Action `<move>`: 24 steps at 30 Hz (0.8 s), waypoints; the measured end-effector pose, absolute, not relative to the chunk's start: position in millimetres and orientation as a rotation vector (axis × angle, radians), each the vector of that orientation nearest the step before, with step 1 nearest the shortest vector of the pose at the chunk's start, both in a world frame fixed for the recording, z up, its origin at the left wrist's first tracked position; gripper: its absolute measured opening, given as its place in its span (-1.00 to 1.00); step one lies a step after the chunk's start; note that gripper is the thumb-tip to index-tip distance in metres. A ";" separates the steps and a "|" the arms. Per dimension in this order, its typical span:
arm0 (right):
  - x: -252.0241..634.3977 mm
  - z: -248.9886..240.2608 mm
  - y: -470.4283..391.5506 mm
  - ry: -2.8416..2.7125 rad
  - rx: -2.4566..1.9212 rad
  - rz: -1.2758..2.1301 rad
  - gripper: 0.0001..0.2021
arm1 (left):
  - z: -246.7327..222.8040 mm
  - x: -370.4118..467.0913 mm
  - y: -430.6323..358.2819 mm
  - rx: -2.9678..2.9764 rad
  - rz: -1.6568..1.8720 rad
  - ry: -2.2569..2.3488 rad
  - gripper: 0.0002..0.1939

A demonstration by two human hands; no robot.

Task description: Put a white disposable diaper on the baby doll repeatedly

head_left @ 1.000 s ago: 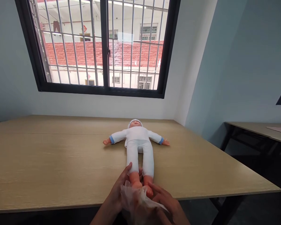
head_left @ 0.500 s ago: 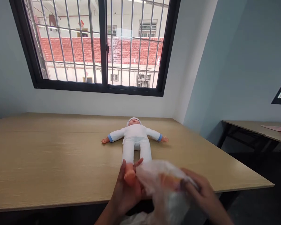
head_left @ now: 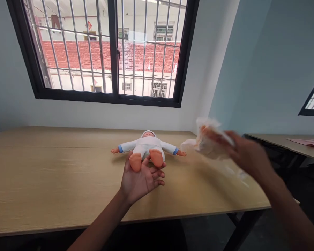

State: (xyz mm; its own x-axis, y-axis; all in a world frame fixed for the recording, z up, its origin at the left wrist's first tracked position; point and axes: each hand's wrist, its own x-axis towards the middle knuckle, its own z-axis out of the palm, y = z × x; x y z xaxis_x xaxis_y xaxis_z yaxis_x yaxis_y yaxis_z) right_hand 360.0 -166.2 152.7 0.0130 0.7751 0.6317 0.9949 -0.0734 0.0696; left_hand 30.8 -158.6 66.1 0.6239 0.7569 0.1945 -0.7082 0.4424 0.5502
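A baby doll [head_left: 149, 141] in white clothes with blue cuffs lies on its back on the wooden table [head_left: 68, 181], feet toward me. Palm up, my left hand [head_left: 142, 177] supports the doll's raised legs, its thumb and fingers around and between the bare feet. My right hand [head_left: 240, 150], blurred by motion, grips a crumpled, translucent white plastic bag [head_left: 211, 143] with something orange showing on it. The bag is in the air right of the doll, above the table.
Behind the table is a barred window [head_left: 115, 97] in a pale wall. Another table [head_left: 274, 139] at the right bears a pink cloth [head_left: 307, 142]. The near table edge runs below my left hand.
The doll's legs have been lifted and bent toward its body by my left hand. My right hand has carried the bag up and to the right, away from the feet.
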 end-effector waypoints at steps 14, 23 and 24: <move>302.8 -22.4 -175.9 -2.447 -2.045 -0.162 -0.13 | 119.6 22.6 -116.3 0.804 0.933 0.028 -0.36; 325.9 -17.1 -186.9 -2.330 -2.123 -0.051 -0.27 | 144.4 14.7 -96.0 0.799 0.987 0.004 -0.39; 336.0 -14.9 -185.7 -2.280 -2.180 -0.070 -0.31 | 144.9 13.5 -96.7 0.797 0.993 0.009 -0.40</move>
State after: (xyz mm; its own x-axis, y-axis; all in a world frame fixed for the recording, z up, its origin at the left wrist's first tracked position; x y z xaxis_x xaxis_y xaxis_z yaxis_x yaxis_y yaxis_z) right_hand 336.0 -185.7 -14.9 -0.0452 0.9988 0.0212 0.9982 0.0443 0.0410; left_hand 13.5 -96.7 144.9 0.5704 0.7484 0.3385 -0.7424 0.2935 0.6022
